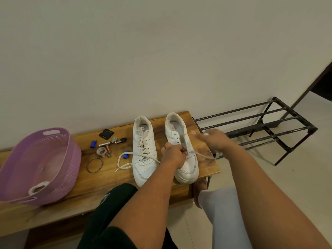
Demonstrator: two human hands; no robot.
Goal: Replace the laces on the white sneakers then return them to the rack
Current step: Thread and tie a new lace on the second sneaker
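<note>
Head view is showing two white leather sneakers standing side by side, toes toward the person, on a brown wooden counter set against a pale wall. The left white sneaker is sitting laced, with one loose end of its white flat lace trailing left across the counter in a curl. The right white sneaker is sitting near the counter's right end, its upper eyelets bare.

The left hand is resting on the lower eyelets of the right sneaker, its fingers curling tightly and pinching a second white lace where it is crossing the shoe. The right hand is hovering over the far right side of the same sneaker, blurred; I cannot tell whether its fingers are pinching the lace, which is stretching out to the right beneath it.

A black metal shoe rack is standing on the floor to the right of the counter. At the left, a lilac woven plastic basket is tilting on the counter with a white lace coil inside. Between basket and sneakers are lying a twisted metal bangle, a roll of tape, two blue clips, batteries, keys and a small black square pouch.
</note>
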